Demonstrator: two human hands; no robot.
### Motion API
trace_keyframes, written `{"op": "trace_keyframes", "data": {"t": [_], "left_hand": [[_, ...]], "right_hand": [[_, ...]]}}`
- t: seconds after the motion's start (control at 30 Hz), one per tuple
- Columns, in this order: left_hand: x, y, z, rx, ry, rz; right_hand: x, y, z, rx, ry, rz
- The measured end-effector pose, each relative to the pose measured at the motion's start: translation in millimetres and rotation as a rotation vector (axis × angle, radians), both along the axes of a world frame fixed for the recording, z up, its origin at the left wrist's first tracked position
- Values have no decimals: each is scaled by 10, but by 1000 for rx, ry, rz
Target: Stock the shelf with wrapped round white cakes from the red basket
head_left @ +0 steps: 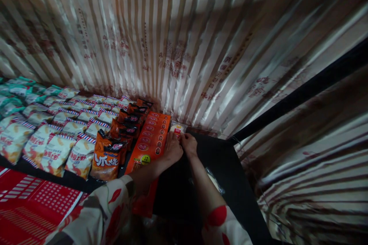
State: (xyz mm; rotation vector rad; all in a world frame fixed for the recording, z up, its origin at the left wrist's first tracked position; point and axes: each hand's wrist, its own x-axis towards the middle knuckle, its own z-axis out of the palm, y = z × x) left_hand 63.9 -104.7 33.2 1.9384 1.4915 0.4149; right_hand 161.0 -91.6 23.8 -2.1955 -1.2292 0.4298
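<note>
There is one camera only, worn on the person's head, facing forward and down over the arms onto the dark desk. It sits near: the left hand and right hand meet mid-view, the striped curtain fills the top, and snack packets spread left.

Looks like a small shop stall. Rows of sealed snack packets lie ranked at nine o'clock on a dark counter. A striped satin curtain hangs behind at twelve
</note>
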Motion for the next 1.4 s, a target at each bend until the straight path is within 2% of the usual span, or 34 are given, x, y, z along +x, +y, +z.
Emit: {"op": "trace_keyframes", "data": {"t": [0.23, 0.7, 0.93, 1.13, 1.4], "left_hand": [[20, 80, 55, -31, 7, -6], [67, 161, 25, 12, 21, -19], [61, 160, -23, 49, 40, -49], [69, 185, -64, 55, 31, -38], [46, 139, -12, 84, 63, -64]], "right_hand": [[40, 131, 14, -23, -15, 13], [83, 280, 9, -14, -51, 14], [67, 321, -13, -3, -22, 24], [65, 308, -46, -53, -126, -11], [68, 307, -34, -98, -96, -4]]}}
